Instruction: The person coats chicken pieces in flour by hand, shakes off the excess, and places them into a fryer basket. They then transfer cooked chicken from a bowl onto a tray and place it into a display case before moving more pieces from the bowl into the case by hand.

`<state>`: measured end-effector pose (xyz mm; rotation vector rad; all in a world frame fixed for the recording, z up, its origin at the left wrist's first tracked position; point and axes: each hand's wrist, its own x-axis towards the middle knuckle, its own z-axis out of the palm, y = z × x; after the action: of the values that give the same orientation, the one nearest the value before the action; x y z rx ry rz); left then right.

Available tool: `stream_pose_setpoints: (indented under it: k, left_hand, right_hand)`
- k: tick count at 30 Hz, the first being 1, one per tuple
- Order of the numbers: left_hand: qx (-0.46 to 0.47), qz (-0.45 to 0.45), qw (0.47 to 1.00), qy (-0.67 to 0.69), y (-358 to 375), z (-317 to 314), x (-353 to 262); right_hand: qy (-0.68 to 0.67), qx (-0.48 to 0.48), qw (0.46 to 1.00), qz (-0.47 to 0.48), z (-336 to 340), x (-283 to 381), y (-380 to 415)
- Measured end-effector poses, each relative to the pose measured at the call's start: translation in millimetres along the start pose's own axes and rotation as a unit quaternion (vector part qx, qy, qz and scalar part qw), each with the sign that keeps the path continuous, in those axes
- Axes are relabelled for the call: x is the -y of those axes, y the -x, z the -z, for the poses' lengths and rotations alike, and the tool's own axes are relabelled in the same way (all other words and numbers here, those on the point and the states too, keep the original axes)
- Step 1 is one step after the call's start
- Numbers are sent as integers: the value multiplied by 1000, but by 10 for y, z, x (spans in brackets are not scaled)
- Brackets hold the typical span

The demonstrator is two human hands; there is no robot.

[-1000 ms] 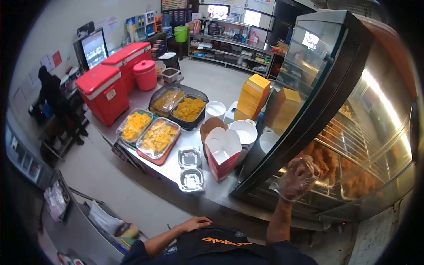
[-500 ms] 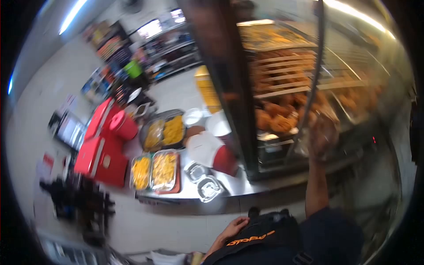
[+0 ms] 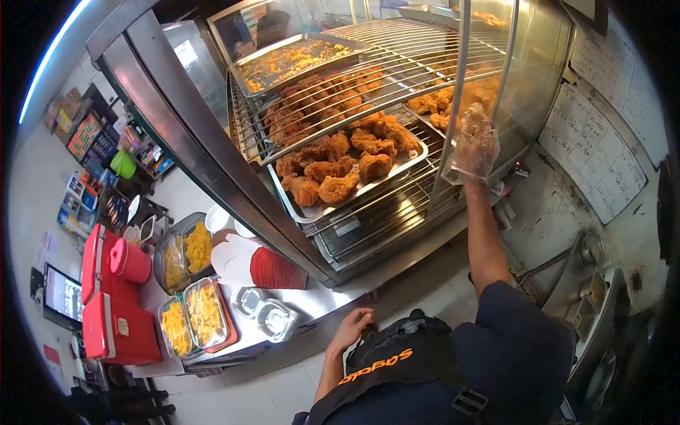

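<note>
My right hand (image 3: 474, 147), in a clear plastic glove, is raised at the sliding glass door of the display warmer (image 3: 234, 180). Its fingers are pressed together around the door's edge. Left of it, several pieces of fried chicken (image 3: 340, 185) lie on a metal tray (image 3: 423, 152) on the wire racks. Another tray (image 3: 244, 83) above holds yellow crumbs. My left hand (image 3: 352, 327) is bare and low, close to the front of my black apron (image 3: 375, 365), with fingers curled; whatever it may hold is hidden.
On the counter left of the warmer stand red paper boxes (image 3: 276, 270), clear plastic containers (image 3: 275, 319), trays of yellow food (image 3: 205, 312) and red coolers (image 3: 124, 333). A handwritten board (image 3: 591, 145) is at the right. Metal pans (image 3: 593, 248) sit lower right.
The view has swung right and sharpened, so the warmer fills more of it. My right hand remains raised at the glass; my left hand stays by the apron.
</note>
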<state>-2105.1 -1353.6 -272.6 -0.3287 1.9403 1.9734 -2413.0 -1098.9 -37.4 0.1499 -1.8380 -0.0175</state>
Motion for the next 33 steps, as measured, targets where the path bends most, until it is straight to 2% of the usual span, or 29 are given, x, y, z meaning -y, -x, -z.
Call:
stream_pose_setpoints:
  k: [1,2,3,5,6,7,8,9,10,11,13,15,16,17,18,19,20,22,26,30,33]
  left_hand:
    - [-2,-15,999,-43,-46,7,3]
    - [0,-18,999,-44,-74,7,2]
    - [-2,-31,995,-90,-128,-7,-59]
    - [12,-19,989,-146,-143,-43,-235]
    - [21,-16,988,-149,-180,-66,-287]
    - [27,-56,986,-156,-197,-91,-314]
    - [32,-91,982,-163,-190,-103,-324]
    - [47,-84,987,-131,-207,-119,-346]
    - [47,-77,988,-127,-192,-135,-406]
    - [39,-85,988,-126,-165,-145,-433]
    - [23,-90,990,-111,-154,-125,-400]
    - [-2,-88,992,-91,-114,-78,-262]
    - [-18,-102,988,-113,-14,-75,-319]
    - [-36,-100,990,-94,-1,-30,-181]
    - [-56,-97,991,-72,67,-3,-80]
    - [-60,-55,997,-16,150,20,13]
    - [-64,-51,996,-17,221,52,86]
    - [-84,14,996,31,398,81,216]
    - [-111,52,991,53,622,239,432]
    - [-109,49,993,12,581,491,493]
    - [-81,36,996,0,410,606,302]
  right_hand:
    - [2,-4,1000,0,4,1,-82]
    - [-186,-135,970,-75,0,6,-194]
    - [-363,-262,883,-141,61,40,-408]
    - [-497,-232,834,-55,399,249,-906]
    - [-475,-184,860,29,367,284,-1119]
    - [-476,-176,859,63,371,451,-1364]
    - [-411,-51,908,65,307,590,-1555]
    - [-450,85,885,86,333,736,-1793]
    - [-447,87,887,81,240,888,-1907]
    - [-384,174,902,98,160,1041,-2033]
    - [-248,340,898,125,-25,1249,-2272]
    - [-276,339,882,178,-581,1146,-2358]
    - [-212,368,887,182,-975,1287,-2399]
    - [-211,388,878,186,-1223,1308,-2425]
    - [-211,410,866,194,-1181,1363,-2419]
    - [-146,409,859,272,-1139,1377,-2459]
    - [-79,405,842,348,-1103,1353,-2496]
    - [-96,444,835,309,-1147,1295,-2484]
    - [-171,429,849,256,-977,1191,-2384]
    - [-311,392,849,171,-543,948,-2301]
    - [-432,368,817,107,-97,711,-2195]
